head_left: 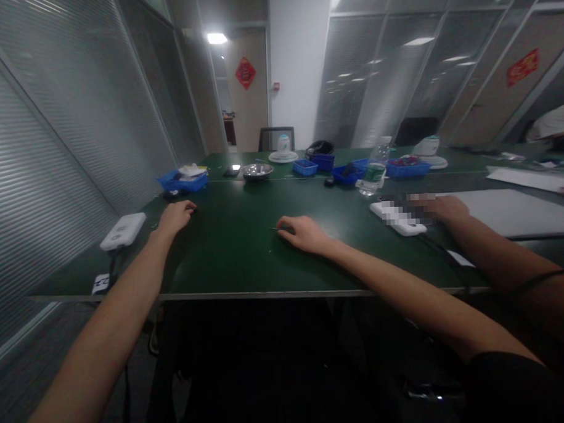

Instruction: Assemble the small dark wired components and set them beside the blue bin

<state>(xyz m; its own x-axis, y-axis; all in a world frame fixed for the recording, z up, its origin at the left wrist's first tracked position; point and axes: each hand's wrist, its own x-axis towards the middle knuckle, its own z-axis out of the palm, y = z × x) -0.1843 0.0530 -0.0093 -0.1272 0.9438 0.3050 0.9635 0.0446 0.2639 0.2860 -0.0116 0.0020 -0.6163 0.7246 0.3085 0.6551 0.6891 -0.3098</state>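
My left hand (175,216) rests low over the left part of the green table (228,263), its fingers bent and pointing right, just in front of a blue tray (183,181) with crumpled white paper in it. Whether anything is between those fingers is too small to tell. Near the table's middle lies my right hand (302,232), thumb and forefinger pinched on a small thin object (274,228) that sticks out to the left. A metal bowl (257,171) with small items stands beyond both hands.
A white power strip (123,231) lies at left, another (409,225) at right beside a co-worker's hand (441,209). Further back are a water bottle (373,168), a phone (232,170), a black mouse (329,181) and several blue trays (304,167).
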